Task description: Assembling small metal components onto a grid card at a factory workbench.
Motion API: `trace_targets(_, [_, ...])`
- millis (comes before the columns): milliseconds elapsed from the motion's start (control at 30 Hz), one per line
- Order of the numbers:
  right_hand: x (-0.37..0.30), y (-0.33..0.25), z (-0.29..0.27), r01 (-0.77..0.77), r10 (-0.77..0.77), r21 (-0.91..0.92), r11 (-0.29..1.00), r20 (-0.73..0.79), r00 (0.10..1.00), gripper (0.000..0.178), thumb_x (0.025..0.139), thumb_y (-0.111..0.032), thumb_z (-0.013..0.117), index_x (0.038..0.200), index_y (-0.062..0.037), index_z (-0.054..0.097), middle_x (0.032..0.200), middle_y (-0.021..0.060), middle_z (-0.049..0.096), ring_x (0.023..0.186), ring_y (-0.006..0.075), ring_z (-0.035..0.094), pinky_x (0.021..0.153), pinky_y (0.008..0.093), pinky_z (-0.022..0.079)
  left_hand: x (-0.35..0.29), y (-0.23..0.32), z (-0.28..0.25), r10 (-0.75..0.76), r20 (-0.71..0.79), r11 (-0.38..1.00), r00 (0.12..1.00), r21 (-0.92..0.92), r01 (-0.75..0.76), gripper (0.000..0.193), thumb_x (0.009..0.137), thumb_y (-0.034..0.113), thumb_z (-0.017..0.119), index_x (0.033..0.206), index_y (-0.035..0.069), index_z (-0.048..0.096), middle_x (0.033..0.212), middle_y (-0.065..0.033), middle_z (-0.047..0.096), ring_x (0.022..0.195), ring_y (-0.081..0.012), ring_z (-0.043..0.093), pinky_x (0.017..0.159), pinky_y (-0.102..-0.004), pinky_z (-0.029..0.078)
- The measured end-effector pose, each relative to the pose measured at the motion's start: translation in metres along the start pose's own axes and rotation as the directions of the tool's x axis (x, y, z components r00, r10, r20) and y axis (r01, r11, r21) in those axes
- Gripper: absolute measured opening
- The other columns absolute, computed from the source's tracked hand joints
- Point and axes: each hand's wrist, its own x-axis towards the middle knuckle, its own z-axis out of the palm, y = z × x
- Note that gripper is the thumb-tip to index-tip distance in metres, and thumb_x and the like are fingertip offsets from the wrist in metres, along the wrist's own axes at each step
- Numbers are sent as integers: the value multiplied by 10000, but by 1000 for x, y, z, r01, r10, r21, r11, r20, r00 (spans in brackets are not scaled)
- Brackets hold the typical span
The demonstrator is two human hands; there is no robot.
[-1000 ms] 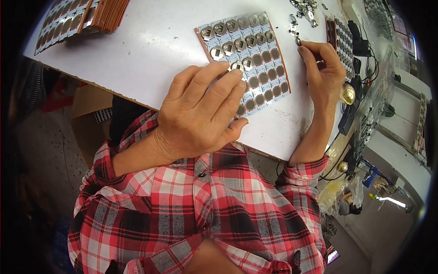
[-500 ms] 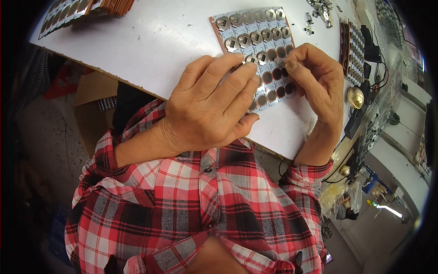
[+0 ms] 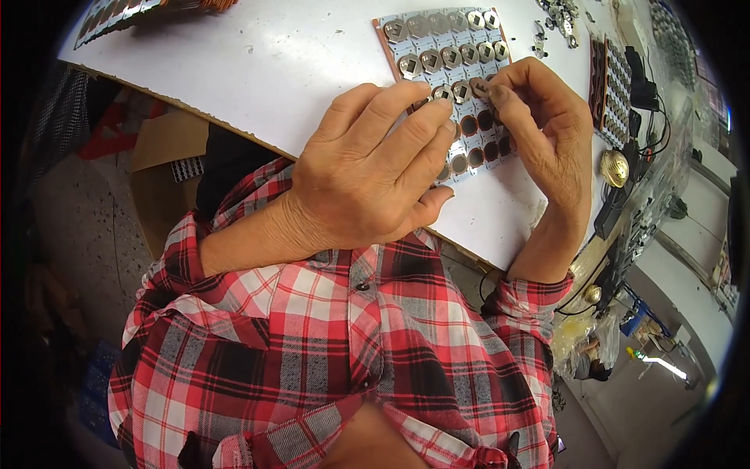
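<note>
On table [image 3: 258, 94] | left hand [image 3: 355, 168] outstretched, part-hiding board [image 3: 469, 125] | right hand [image 3: 547, 129] pinching clip [image 3: 479, 87] | loose clips [image 3: 560, 14] beyond

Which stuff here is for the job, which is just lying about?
In use, or likely to be:
- panel, left hand over its edge
- metal clip at right hand fingertips
- loose clips
- panel stacks, left and right

Seemingly just lying about:
- gold dome
- black adapter
- cardboard box

A small electronics workshop is suggested by the white worktable [image 3: 258, 74], on which a circuit-board panel [image 3: 451, 72] is laid near stacked panels [image 3: 614, 90] and scattered metal clips [image 3: 561, 17]; a cardboard box [image 3: 166, 143] is placed below.
</note>
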Motion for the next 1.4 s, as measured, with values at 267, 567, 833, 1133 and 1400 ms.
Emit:
trace_targets(267, [4, 4, -14, 8, -7, -5, 1000, 124, 992, 111, 950, -127, 591, 898, -29, 589, 760, -59, 518, 662, 21, 422, 580, 199, 336, 0, 0, 0, 6, -7, 1000, 1000, -17, -6, 556, 620, 300, 822, 1094, 21, 741, 1174, -92, 688, 1143, -299, 650, 904, -454, 520])
trace_targets(567, [18, -8, -13, 82, -56, -173, 981, 148, 987, 76, 950, -95, 604, 958, -19, 607, 763, -58, 535, 672, 28, 480, 577, 198, 378, -1, -1, 1, -10, -24, 999, 1000, -46, 9, 546, 622, 285, 830, 1085, 12, 734, 1196, -101, 679, 1158, -304, 631, 916, -455, 513])
trace_targets(833, [-6, -2, 8, -53, 63, 171, 984, -52, 997, 123, 1014, -94, 661, 1101, -15, 697, 819, -35, 646, 665, 19, 543, 543, 180, 409, -2, 0, -1, -8, 6, 997, 1000, -72, 8, 542, 616, 265, 835, 1086, 16, 730, 1222, -108, 677, 1186, -303, 620, 948, -456, 505])
trace_targets(1133, [4, 0, 2, 160, -161, -192, 968, 8, 987, 79, 974, 37, 631, 1036, 1, 664, 869, 38, 690, 714, 73, 625, 611, 245, 501, -1, 0, 1, -16, -3, 999, 1000, -48, 16, 547, 601, 265, 840, 1080, 22, 734, 1216, -103, 682, 1184, -299, 626, 945, -454, 502])
trace_targets(1400, [-13, 7, 22, 133, -174, -208, 969, -195, 965, 99, 967, -5, 695, 1065, 0, 679, 896, 12, 701, 756, 43, 656, 655, 191, 505, 0, 2, -1, -20, 9, 999, 1000, -50, 21, 512, 634, 276, 803, 1067, 12, 729, 1203, -104, 681, 1162, -305, 640, 915, -453, 516])
